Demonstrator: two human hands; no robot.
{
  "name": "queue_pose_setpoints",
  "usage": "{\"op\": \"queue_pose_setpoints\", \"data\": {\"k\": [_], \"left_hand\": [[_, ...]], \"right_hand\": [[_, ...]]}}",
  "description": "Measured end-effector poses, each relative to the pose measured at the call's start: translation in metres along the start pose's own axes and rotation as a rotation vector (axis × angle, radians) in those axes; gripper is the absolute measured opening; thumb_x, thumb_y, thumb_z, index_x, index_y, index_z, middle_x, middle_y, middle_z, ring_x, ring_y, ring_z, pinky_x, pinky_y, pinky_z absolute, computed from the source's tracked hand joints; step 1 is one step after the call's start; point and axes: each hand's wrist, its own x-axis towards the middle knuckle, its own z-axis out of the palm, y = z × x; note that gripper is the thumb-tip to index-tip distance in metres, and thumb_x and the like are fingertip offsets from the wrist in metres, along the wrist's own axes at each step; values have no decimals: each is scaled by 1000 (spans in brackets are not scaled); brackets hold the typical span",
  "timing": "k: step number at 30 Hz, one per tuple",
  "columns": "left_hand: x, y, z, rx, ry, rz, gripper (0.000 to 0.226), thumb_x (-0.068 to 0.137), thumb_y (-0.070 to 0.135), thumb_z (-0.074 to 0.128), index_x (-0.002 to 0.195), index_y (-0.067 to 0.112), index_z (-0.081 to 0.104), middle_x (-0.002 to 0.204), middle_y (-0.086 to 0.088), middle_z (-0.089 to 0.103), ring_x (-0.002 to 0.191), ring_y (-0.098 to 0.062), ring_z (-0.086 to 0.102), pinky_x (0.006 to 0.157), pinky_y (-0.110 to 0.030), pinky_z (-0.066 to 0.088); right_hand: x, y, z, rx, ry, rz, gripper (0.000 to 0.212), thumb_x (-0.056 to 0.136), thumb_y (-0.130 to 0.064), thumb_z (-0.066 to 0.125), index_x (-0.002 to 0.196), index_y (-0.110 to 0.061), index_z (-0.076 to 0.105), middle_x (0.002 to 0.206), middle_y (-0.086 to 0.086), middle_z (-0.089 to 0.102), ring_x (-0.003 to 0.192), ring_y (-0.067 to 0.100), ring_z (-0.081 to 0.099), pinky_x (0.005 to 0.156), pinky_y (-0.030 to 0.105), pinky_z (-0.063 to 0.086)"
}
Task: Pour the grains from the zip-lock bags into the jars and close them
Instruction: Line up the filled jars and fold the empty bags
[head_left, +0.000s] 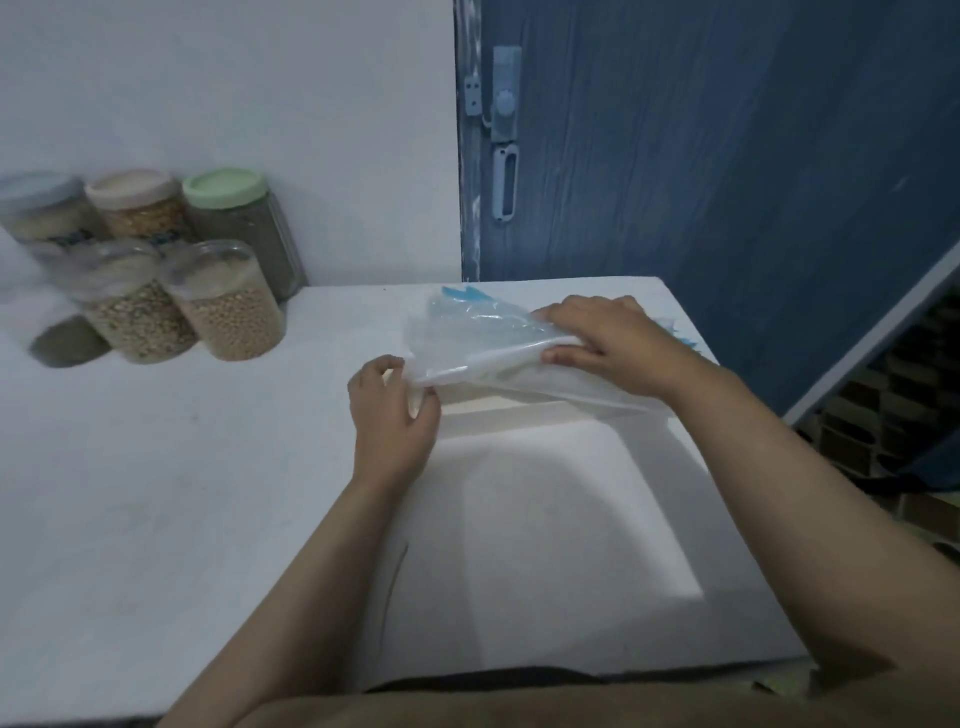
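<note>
A stack of clear zip-lock bags (467, 332) with blue strips lies on the white table (182, 467) toward its far right. My left hand (395, 415) pinches the near left corner of the bags. My right hand (602, 338) grips their right end, thumb under and fingers over. The bags look flat; no grains show in them. Several grain jars stand at the far left: one with a green lid (234, 223), one with a beige lid (137, 202), one with a grey lid (41, 208), and two clear-topped jars (228, 306) (130, 306) in front, all blurred.
A blue door (727, 156) with a pale handle (505, 182) stands behind the table's far edge. The white wall (260, 78) backs the jars. To the right, the table's edge drops off to a dark floor area (883, 415).
</note>
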Motion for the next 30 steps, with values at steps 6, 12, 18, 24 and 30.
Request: {"op": "queue_pose_setpoints", "data": {"k": [6,12,18,24,30], "left_hand": [[5,-13,-1,-344,-18,-198,23,91,5,48,102,24,56,120,7,58,113,-16,57,98,-41,49],[-6,9,-11,-419,64,-104,30,98,33,35,126,30,46,133,8,50,127,-9,47,110,-38,38],[8,12,-23,-461,-94,29,63,91,60,32,139,23,48,140,8,51,126,-6,50,108,-42,41],[25,15,-20,-143,-238,185,59,80,64,55,136,52,40,137,21,48,119,-9,47,108,-39,38],[25,13,-13,-39,-155,146,36,92,52,49,74,25,64,72,10,64,77,-5,59,91,-42,40]], "right_hand": [[1,7,10,283,-146,43,51,82,-67,48,120,-37,63,113,-15,65,105,10,57,96,30,43],[6,10,18,424,-165,115,45,86,-67,46,104,-32,69,102,-9,70,100,13,61,93,33,48],[5,15,25,461,-127,115,36,90,-62,54,103,-32,69,99,-6,70,99,19,61,90,34,49],[14,13,20,307,-212,192,29,88,-64,55,107,-45,63,111,-7,67,106,22,55,92,32,39],[14,-7,30,6,-144,265,44,93,-64,45,121,-31,48,111,-1,64,111,27,55,90,35,28]]}}
